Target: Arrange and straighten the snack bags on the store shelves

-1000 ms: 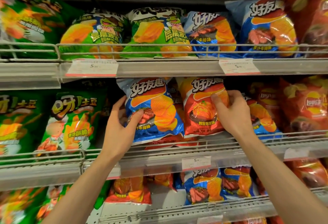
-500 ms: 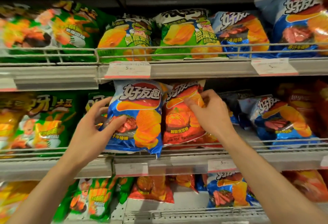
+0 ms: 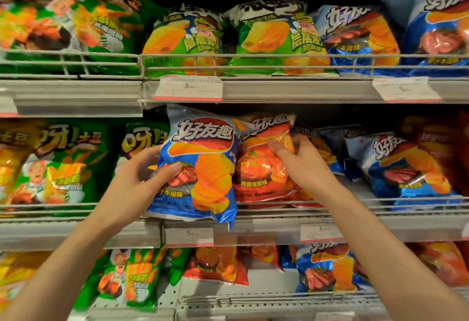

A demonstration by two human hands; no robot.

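Head view: left grip holds blue bag, right grip pinches red bag; wire-railed middle shelf.

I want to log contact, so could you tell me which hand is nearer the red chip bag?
Right. The right hand grips the red chip bag; the left hand is further left, holding the blue chip bag.

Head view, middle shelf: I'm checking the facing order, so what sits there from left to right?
Green bags → left hand → blue bag it holds → red bag → right hand gripping it → another blue bag → dark red bags.
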